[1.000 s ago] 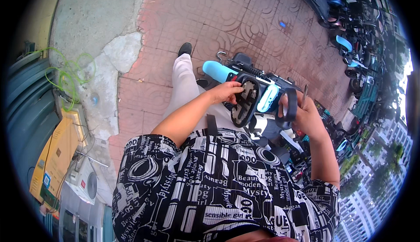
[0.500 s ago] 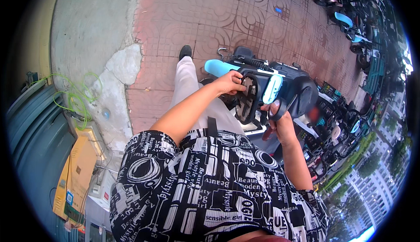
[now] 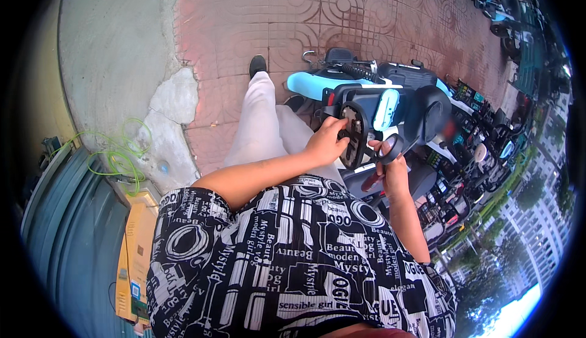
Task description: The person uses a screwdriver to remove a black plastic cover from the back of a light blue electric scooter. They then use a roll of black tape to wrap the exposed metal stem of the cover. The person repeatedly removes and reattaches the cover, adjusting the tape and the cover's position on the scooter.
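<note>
An oval black casing (image 3: 361,136) with pale and dark parts inside its rim is in front of me, against a light-blue and black electric scooter (image 3: 317,86). My left hand (image 3: 328,142) is closed at the casing's left side, with thumb and index fingertips on its inner face. Whatever small part lies between them is hidden. To the right of the casing my right hand (image 3: 394,170) is closed around a roll of black tape (image 3: 397,147). A dark red tool handle (image 3: 372,183) sticks out below the same hand; its working end cannot be made out.
More parked scooters (image 3: 476,149) crowd the right side. A light-blue oval panel (image 3: 386,109) and a round black part sit just beyond the casing. At left are a green hose (image 3: 110,155), a yellow box (image 3: 135,258) and grey-blue corrugated sheets (image 3: 67,228).
My view has shifted, so the ground and the items at left sit differently. My left hand has moved slightly lower along the casing. My right hand still holds the tape and red-handled tool.
</note>
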### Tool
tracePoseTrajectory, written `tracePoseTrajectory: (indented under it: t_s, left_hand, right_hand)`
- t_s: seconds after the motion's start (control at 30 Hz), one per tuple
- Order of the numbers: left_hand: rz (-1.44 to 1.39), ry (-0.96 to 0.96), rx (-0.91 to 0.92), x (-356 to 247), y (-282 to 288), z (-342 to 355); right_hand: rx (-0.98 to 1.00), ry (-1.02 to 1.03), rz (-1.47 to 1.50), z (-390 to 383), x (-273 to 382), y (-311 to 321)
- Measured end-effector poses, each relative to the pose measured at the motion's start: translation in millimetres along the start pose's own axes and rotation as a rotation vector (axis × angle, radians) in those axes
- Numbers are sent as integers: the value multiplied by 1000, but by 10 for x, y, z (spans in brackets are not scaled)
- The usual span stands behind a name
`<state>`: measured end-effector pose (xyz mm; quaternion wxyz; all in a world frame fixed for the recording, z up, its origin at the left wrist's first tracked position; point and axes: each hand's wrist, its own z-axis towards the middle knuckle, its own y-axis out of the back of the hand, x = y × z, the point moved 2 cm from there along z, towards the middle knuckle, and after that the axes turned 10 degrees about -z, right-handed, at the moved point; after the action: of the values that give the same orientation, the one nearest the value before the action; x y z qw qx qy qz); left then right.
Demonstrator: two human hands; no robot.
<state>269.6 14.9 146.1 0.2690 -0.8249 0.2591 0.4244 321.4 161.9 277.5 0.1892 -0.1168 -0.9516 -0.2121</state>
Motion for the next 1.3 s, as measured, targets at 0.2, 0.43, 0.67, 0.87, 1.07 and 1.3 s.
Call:
tracePoseTrajectory:
  t_s: [0.2,0.43,0.67,0.87,1.07,1.3]
  left_hand:
    - [-8,122,93,-353,376,53]
    - [-515,139,312,-1107,307,-196]
    - [-573,151,292,-1195,-77,-801]
    - [-735,226,169,-850,-276,-1198]
    - [-875,102,-16,-774,-212,-1535]
    - [-1084,-18,-137,-761,123,-1793]
  right_hand:
    - [87,16,289,-29,159,107]
    - [243,37,501,-204,149,108]
    - [230,138,384,-503,-46,-39]
    - [222,185,416,-675,-377,-138]
    - [187,269,471,-736,-466,-295]
    - [271,340,349,-754,-137,-754]
